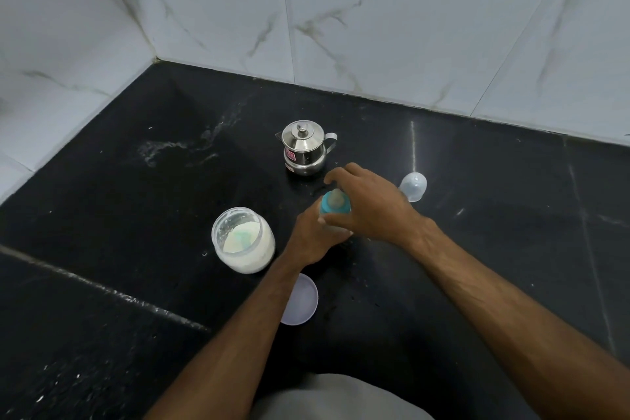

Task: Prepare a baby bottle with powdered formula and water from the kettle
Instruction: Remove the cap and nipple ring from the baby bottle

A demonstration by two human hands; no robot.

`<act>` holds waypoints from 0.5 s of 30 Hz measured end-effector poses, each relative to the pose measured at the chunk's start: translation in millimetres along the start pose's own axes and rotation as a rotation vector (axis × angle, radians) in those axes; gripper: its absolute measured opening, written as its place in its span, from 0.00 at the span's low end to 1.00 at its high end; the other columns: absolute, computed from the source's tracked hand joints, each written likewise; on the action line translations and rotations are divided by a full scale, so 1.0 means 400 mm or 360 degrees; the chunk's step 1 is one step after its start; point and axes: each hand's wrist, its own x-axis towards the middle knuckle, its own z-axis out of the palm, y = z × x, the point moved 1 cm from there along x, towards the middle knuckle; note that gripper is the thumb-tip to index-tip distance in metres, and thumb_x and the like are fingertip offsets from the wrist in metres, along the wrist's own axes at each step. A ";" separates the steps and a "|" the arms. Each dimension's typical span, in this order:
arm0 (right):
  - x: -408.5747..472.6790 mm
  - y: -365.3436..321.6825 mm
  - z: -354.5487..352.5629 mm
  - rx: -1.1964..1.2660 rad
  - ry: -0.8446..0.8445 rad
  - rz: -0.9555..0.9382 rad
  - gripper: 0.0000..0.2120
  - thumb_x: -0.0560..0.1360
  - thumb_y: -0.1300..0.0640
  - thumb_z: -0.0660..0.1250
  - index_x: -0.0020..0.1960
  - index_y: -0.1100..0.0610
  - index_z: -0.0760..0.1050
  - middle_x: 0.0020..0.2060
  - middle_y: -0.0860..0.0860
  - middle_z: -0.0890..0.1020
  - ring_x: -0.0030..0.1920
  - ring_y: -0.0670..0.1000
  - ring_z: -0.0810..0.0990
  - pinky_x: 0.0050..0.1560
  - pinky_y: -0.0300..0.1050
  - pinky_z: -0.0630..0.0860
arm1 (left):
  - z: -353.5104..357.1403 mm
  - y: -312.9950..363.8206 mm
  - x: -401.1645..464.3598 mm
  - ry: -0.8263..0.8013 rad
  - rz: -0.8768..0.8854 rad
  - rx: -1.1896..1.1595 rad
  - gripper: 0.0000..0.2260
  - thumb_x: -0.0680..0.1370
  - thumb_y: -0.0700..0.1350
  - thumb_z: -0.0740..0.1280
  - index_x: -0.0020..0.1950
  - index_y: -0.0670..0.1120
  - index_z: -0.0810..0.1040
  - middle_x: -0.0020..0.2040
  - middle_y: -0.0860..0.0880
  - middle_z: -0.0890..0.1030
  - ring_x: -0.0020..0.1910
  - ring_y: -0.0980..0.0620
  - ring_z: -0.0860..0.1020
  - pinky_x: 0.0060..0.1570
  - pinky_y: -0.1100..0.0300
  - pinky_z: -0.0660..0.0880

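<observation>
The baby bottle stands on the black counter, its teal collar and nipple showing on top. My left hand wraps the bottle's body from the left. My right hand grips the teal collar from the right and above. The bottle's body is mostly hidden by both hands. An open jar of white formula powder with a scoop inside stands to the left. A small steel kettle with its lid on stands behind the bottle.
The bottle's clear dome cap lies on the counter to the right. The jar's pale lid lies flat near my left forearm. White marble tiled walls close off the back and left. White smears mark the counter at the back left.
</observation>
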 end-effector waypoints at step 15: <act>0.005 0.001 0.004 0.0111 -0.0017 -0.0059 0.23 0.71 0.48 0.73 0.64 0.48 0.71 0.57 0.48 0.75 0.56 0.49 0.75 0.53 0.47 0.77 | 0.000 0.012 0.006 -0.0060 -0.0090 0.0221 0.23 0.72 0.46 0.76 0.64 0.50 0.72 0.49 0.60 0.74 0.47 0.63 0.74 0.50 0.72 0.68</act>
